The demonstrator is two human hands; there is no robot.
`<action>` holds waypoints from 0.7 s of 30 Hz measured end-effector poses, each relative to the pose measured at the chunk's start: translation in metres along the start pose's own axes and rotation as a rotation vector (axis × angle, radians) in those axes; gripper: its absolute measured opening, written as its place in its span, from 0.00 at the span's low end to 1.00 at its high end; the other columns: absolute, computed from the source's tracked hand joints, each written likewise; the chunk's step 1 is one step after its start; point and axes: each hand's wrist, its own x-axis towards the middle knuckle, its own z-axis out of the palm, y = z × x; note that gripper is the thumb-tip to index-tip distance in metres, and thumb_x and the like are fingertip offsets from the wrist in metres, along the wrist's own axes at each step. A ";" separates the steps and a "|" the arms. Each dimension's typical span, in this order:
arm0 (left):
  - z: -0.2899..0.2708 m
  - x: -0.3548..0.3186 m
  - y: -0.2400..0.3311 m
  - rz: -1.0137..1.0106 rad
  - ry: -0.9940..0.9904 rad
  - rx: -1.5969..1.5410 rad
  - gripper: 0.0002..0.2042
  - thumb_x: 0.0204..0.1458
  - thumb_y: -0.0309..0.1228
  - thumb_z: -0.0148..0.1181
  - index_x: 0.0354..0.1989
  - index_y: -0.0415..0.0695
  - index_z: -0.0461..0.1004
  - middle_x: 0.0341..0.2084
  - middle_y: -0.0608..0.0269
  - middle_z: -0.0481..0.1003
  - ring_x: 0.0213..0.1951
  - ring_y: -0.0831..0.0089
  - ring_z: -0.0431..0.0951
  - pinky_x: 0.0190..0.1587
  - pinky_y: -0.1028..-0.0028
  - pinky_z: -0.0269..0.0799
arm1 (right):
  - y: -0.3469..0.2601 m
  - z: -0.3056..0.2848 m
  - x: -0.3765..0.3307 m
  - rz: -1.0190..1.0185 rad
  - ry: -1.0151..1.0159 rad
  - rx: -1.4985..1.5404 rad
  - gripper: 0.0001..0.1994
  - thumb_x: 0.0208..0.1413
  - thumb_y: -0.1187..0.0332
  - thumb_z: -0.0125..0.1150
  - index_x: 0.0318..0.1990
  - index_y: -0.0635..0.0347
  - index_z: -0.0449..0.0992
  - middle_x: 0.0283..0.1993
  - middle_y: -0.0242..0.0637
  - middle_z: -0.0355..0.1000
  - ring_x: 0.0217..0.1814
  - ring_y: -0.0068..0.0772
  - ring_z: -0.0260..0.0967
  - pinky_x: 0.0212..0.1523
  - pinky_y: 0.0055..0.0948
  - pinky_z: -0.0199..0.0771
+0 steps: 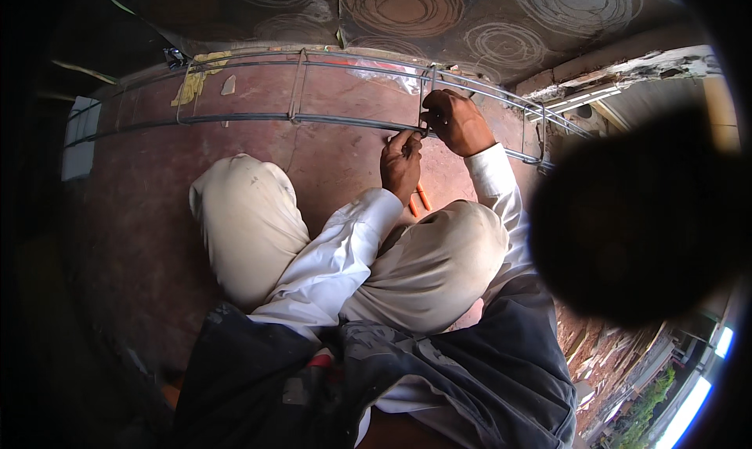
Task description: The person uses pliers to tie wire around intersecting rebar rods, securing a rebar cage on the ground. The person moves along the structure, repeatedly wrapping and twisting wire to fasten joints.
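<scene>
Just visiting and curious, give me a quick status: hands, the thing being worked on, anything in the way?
Both hands, left and right, on the rebar cage at one stirrup. Cage lies on the red floor. Orange-handled tool below the hands; nothing blocking.

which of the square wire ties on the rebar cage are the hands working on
The tie at the right-centre of the cage, where both hands meet: right hand gripping it, left hand just below. The ties further left go untouched.

Two hands at work: left hand (401, 163), right hand (457, 122). One steel bar cage (235, 119) on floor; long bars in view, at least three; cross ties countable, about five. Two knees (249, 214). One orange-handled tool (419, 198), two handles showing. One white block (81, 136) at left.
</scene>
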 end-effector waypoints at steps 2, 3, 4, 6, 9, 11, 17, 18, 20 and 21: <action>0.000 0.001 -0.006 0.040 0.043 0.001 0.10 0.60 0.30 0.52 0.44 0.39 0.76 0.26 0.58 0.73 0.28 0.71 0.71 0.34 0.72 0.68 | 0.004 0.001 0.009 -0.061 -0.033 -0.048 0.08 0.50 0.69 0.63 0.34 0.64 0.75 0.33 0.49 0.73 0.35 0.53 0.73 0.37 0.43 0.72; 0.000 0.002 -0.009 0.060 0.064 0.000 0.10 0.59 0.30 0.52 0.42 0.39 0.76 0.25 0.54 0.73 0.28 0.67 0.72 0.35 0.70 0.68 | 0.005 0.000 0.012 -0.091 -0.049 -0.073 0.07 0.50 0.70 0.63 0.33 0.64 0.75 0.31 0.49 0.73 0.35 0.53 0.73 0.36 0.43 0.72; 0.000 0.002 -0.009 0.077 0.063 0.025 0.10 0.59 0.29 0.53 0.42 0.38 0.76 0.26 0.57 0.74 0.28 0.69 0.72 0.34 0.71 0.68 | 0.005 0.001 0.015 -0.098 -0.042 -0.076 0.07 0.50 0.70 0.62 0.32 0.64 0.75 0.31 0.48 0.74 0.35 0.52 0.74 0.37 0.43 0.72; 0.001 0.003 -0.010 0.110 0.060 0.074 0.10 0.60 0.29 0.53 0.42 0.36 0.75 0.27 0.62 0.74 0.29 0.75 0.72 0.34 0.74 0.69 | 0.006 -0.002 0.018 -0.099 -0.022 -0.123 0.07 0.50 0.70 0.61 0.33 0.64 0.75 0.32 0.48 0.74 0.36 0.52 0.74 0.37 0.43 0.72; 0.001 0.004 -0.009 0.257 0.070 0.254 0.09 0.58 0.28 0.53 0.40 0.36 0.75 0.28 0.56 0.75 0.30 0.68 0.74 0.35 0.70 0.70 | 0.005 -0.013 0.019 -0.048 -0.005 -0.096 0.07 0.50 0.70 0.61 0.34 0.63 0.75 0.33 0.49 0.74 0.38 0.53 0.73 0.38 0.44 0.72; 0.000 0.005 -0.014 0.305 0.111 0.295 0.08 0.57 0.27 0.54 0.39 0.36 0.75 0.28 0.53 0.74 0.30 0.64 0.74 0.36 0.68 0.70 | 0.002 -0.013 0.019 -0.036 0.008 -0.063 0.07 0.51 0.70 0.60 0.34 0.63 0.76 0.34 0.50 0.74 0.38 0.54 0.73 0.39 0.45 0.73; -0.003 -0.005 0.028 0.222 -0.015 0.330 0.08 0.55 0.29 0.58 0.37 0.37 0.76 0.25 0.52 0.74 0.29 0.63 0.74 0.36 0.67 0.69 | 0.009 -0.015 0.017 -0.108 -0.154 -0.198 0.07 0.52 0.70 0.57 0.35 0.63 0.76 0.35 0.50 0.73 0.39 0.54 0.72 0.42 0.45 0.73; -0.004 -0.006 0.034 0.177 -0.059 0.330 0.08 0.55 0.29 0.58 0.37 0.36 0.76 0.25 0.53 0.73 0.29 0.62 0.74 0.36 0.66 0.69 | 0.011 -0.015 0.018 -0.124 -0.148 -0.243 0.06 0.52 0.70 0.57 0.35 0.63 0.76 0.36 0.50 0.73 0.40 0.54 0.73 0.43 0.45 0.73; -0.004 -0.004 0.024 0.232 -0.013 0.312 0.09 0.55 0.30 0.59 0.36 0.36 0.76 0.24 0.51 0.74 0.29 0.61 0.74 0.36 0.66 0.69 | 0.001 -0.017 0.019 -0.135 -0.124 -0.298 0.06 0.54 0.70 0.55 0.34 0.62 0.75 0.38 0.48 0.72 0.42 0.53 0.73 0.43 0.44 0.73; -0.004 -0.003 0.019 0.260 0.010 0.302 0.09 0.55 0.30 0.59 0.36 0.36 0.77 0.24 0.50 0.74 0.29 0.60 0.74 0.36 0.65 0.69 | -0.004 -0.018 0.018 -0.143 -0.101 -0.308 0.07 0.54 0.69 0.55 0.34 0.62 0.75 0.38 0.48 0.72 0.42 0.53 0.73 0.43 0.44 0.73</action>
